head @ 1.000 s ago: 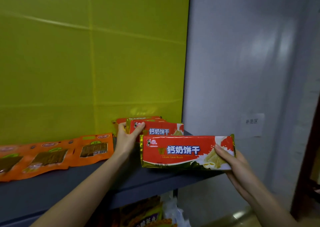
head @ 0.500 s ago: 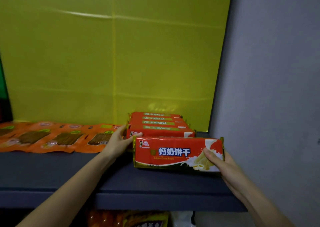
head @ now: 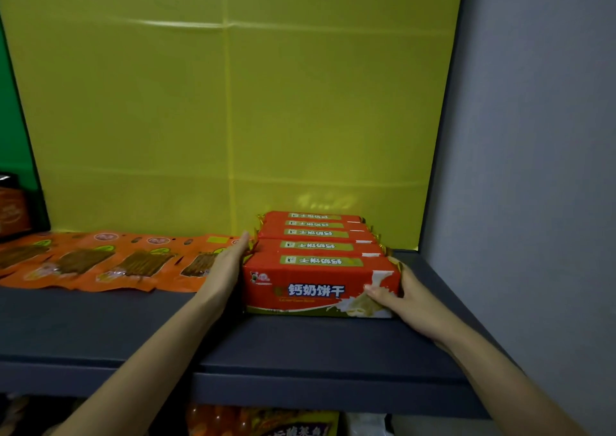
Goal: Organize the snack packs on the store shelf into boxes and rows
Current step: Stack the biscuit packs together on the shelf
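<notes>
Shelf (head: 133,329): dark grey board with a smooth matte top and a squared near lip, running left to right. Back panel (head: 233,119): glossy yellow sheet, creased in a grid of fold lines. Grey wall (head: 533,169): plain and flat, closing the shelf on the right. Front biscuit pack (head: 320,285): long rectangular block in shiny red-orange film with white characters, a milk-splash print at its right end and gold crimped seams. It stands on its long edge on the right part of the shelf, its printed face to the near side. Row of biscuit packs (head: 316,232): the same kind, set on edge one behind another from the front pack back to the yellow panel, green label strips on their top sides. Left hand (head: 226,269): grip apart, fingers straight and laid flat against the left ends of the packs. Right hand (head: 406,299): grip clamped on the front biscuit pack, thumb across the milk-splash print, fingers going round the right end and out of sight. Orange pouches (head: 100,262): flat, soft and crinkled, with clear windows showing brown strips. They lie overlapping in a line along the far left of the shelf, the nearest just beside the left hand. Lower-shelf packs (head: 266,422): orange and yellow wrappers, only partly in view under the lip.
</notes>
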`<state>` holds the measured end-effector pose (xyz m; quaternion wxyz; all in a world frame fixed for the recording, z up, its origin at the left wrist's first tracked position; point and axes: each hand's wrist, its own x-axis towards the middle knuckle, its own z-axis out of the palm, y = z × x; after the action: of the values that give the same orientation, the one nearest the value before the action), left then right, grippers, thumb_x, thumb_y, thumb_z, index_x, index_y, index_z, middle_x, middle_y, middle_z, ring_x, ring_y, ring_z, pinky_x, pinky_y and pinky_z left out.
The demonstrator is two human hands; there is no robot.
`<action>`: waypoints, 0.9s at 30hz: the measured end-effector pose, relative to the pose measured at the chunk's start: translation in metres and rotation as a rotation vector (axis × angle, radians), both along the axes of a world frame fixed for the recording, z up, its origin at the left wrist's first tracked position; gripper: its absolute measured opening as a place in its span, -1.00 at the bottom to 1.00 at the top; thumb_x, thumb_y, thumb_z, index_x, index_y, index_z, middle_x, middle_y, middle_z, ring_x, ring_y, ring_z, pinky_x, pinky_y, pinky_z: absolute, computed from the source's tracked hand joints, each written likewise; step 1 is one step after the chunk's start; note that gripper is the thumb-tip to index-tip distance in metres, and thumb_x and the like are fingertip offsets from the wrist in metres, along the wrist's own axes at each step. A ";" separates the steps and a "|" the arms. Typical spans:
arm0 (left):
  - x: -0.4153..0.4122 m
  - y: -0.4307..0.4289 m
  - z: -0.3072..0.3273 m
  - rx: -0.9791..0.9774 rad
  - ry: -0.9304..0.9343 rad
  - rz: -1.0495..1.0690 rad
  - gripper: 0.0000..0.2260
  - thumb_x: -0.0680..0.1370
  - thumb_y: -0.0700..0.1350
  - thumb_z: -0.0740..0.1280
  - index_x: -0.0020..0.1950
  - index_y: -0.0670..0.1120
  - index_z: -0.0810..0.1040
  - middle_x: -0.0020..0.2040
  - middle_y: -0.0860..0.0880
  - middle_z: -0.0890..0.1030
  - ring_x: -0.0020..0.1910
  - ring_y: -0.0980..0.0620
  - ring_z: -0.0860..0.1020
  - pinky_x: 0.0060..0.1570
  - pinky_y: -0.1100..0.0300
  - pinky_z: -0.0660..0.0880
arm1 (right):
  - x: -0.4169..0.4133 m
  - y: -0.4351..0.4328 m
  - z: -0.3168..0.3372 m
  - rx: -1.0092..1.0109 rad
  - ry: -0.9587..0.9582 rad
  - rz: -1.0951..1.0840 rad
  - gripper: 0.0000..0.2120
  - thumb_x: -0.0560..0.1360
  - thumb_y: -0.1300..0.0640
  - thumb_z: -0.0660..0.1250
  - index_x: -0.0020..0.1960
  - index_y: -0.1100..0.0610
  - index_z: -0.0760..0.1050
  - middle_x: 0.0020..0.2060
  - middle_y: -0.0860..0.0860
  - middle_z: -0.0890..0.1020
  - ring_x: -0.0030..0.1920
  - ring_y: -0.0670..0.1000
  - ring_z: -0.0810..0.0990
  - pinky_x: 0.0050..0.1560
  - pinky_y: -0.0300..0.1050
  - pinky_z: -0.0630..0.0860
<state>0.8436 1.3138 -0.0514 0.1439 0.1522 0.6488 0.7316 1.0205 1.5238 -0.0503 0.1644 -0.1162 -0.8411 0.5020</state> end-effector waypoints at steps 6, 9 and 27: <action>0.000 0.003 -0.002 0.095 -0.126 -0.001 -0.37 0.52 0.30 0.08 0.47 -0.06 0.25 0.33 -0.19 0.47 0.22 -0.18 0.51 0.17 -0.07 0.43 | -0.014 -0.010 0.002 -0.216 0.023 -0.034 -0.04 0.35 0.03 0.46 0.51 -0.02 -0.13 0.15 -0.13 0.46 0.11 -0.11 0.51 0.19 -0.14 0.44; 0.007 0.010 0.001 0.107 -0.104 0.023 -0.37 0.54 0.29 0.05 0.48 -0.06 0.24 0.26 -0.19 0.53 0.13 -0.16 0.55 0.13 -0.04 0.44 | -0.016 -0.012 0.002 -0.266 0.035 -0.021 -0.26 0.37 -0.09 0.37 0.44 -0.05 0.11 0.06 -0.16 0.53 0.06 -0.17 0.53 0.13 -0.17 0.45; 0.009 -0.035 0.011 -0.454 0.761 0.393 -0.77 0.60 -0.03 0.19 0.11 -0.12 0.54 0.03 -0.06 0.61 0.04 -0.05 0.56 -0.01 0.03 0.49 | 0.008 -0.021 0.039 0.279 0.113 -0.325 -0.33 0.51 -0.08 0.24 0.52 0.07 0.07 0.48 0.05 0.24 0.45 0.09 0.24 0.38 0.13 0.29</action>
<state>0.8529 1.2788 -0.0399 -0.2151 0.2484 0.8151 0.4771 1.0286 1.5028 -0.0110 0.3046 -0.1979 -0.8620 0.3536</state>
